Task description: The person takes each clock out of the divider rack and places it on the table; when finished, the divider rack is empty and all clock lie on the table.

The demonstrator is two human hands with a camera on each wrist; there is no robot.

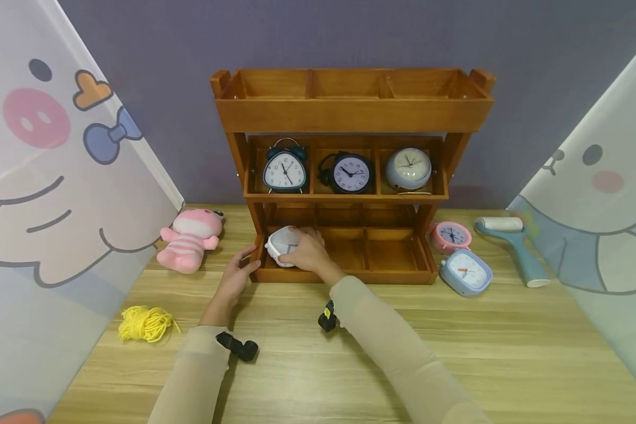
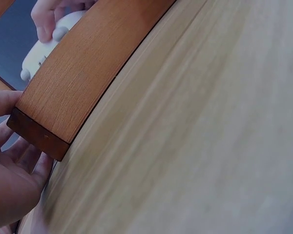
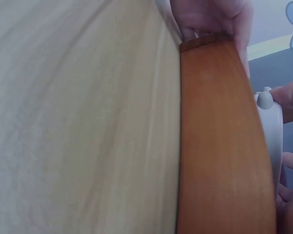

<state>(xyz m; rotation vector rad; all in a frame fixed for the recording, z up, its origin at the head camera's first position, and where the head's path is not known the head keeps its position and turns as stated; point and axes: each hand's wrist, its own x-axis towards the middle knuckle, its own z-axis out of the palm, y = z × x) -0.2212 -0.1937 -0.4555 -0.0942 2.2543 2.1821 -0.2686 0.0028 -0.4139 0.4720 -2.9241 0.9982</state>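
Observation:
In the head view, my right hand (image 1: 310,252) grips a white alarm clock (image 1: 281,254) in the left compartment of the bottom tier of a wooden shelf (image 1: 350,277). Small round knobs stick out of the clock's white casing, seen in the right wrist view, where the clock (image 3: 271,129) is partly behind the front board (image 3: 219,126). My left hand (image 1: 235,274) holds the shelf's bottom left corner. The left wrist view has its thumb and fingers (image 2: 14,161) around the end of the front board (image 2: 83,73).
Three clocks, including a black twin-bell one (image 1: 285,171), stand on the middle tier. Right of the shelf are a pink clock (image 1: 451,237), a blue clock (image 1: 466,272) and a lint roller (image 1: 519,250). A pink plush toy (image 1: 189,238) and yellow cord (image 1: 145,324) lie left.

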